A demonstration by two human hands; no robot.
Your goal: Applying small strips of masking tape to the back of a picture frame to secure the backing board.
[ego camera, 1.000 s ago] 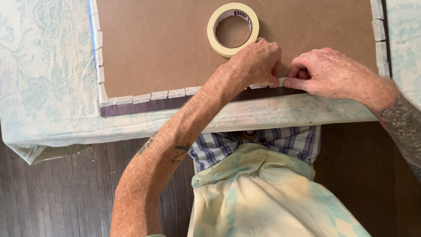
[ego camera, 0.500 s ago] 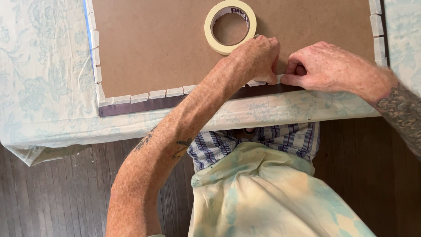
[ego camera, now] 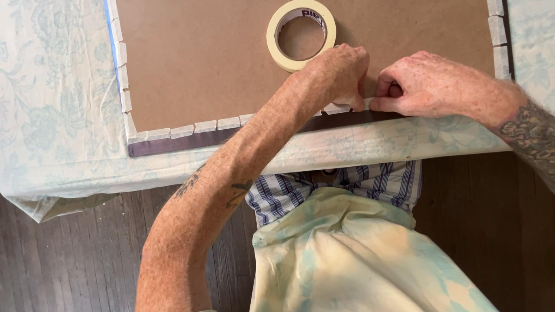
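Note:
A brown board [ego camera: 214, 63] lies on a table draped in a pale floral cloth [ego camera: 52, 127]. Short pieces of cream masking tape [ego camera: 205, 126] line its near and side edges over a dark purple border [ego camera: 173, 144]. My left hand [ego camera: 338, 75] presses down on the board's near edge with curled fingers. My right hand [ego camera: 430, 84] sits right beside it, fingertips pinching a small piece of tape at that same edge. A roll of cream masking tape [ego camera: 301, 33] rests flat on the board just behind my left hand.
Taped strips run up the board's left edge [ego camera: 121, 69] beside a blue line, and up its right edge [ego camera: 497, 34]. The table's near edge [ego camera: 347, 153] is against my body; dark wood floor [ego camera: 75, 260] lies below. I wear a pale stained apron [ego camera: 358, 254] over a plaid shirt.
Both hands have stayed at the same spot on the near edge; the view has shifted slightly, and my right fingers have closed in tighter on the tape piece.

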